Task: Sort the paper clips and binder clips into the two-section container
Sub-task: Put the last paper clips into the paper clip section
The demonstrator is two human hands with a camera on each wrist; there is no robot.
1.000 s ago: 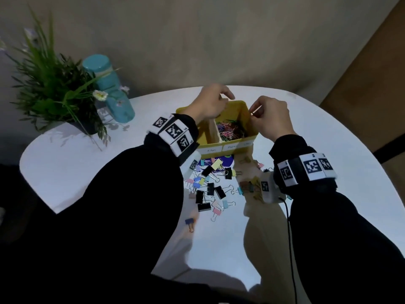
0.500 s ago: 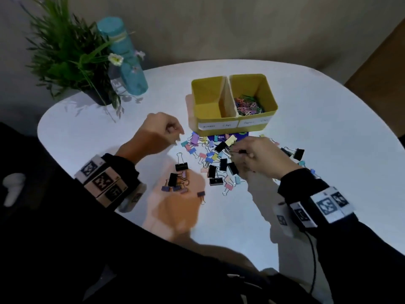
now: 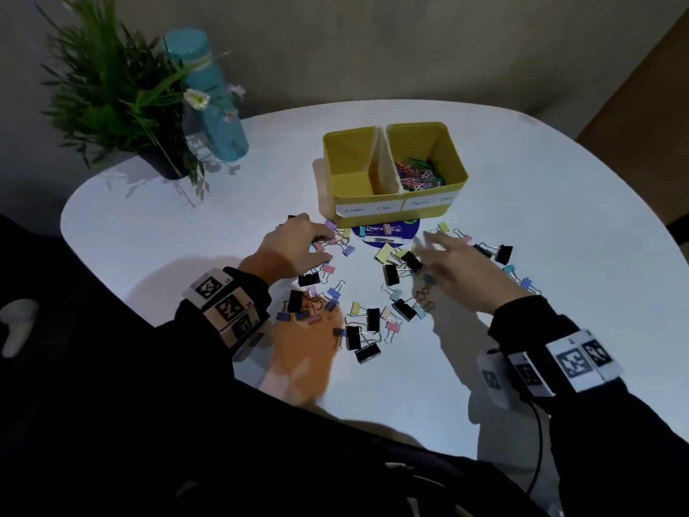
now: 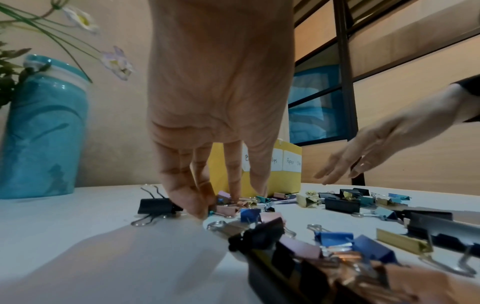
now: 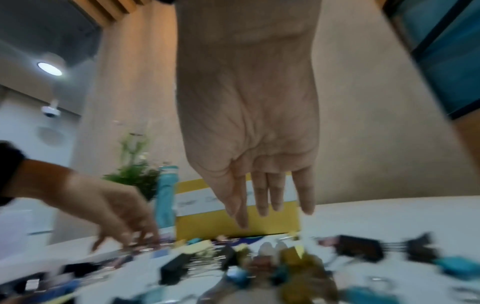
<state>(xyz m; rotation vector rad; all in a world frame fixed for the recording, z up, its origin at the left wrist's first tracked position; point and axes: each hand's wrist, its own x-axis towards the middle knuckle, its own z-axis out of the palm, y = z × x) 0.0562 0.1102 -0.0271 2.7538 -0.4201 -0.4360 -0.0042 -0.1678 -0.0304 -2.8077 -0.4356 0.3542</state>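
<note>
Far left on the white table (image 3: 522,203): a potted plant (image 3: 123,106) with a teal bottle (image 3: 212,102) beside it. My left hand (image 3: 294,248) is down among the binder clips (image 3: 365,326), fingertips (image 4: 197,207) curled onto small pastel ones; whether it has one gripped, I cannot tell. Clips lie scattered in front of the yellow container (image 3: 395,207). Its left section, labelled binder clips, shows bare; the right section holds coloured paper clips (image 3: 419,175). My right hand (image 3: 458,270) hovers above the clips, fingers (image 5: 262,197) extended and spread, holding nothing.
</note>
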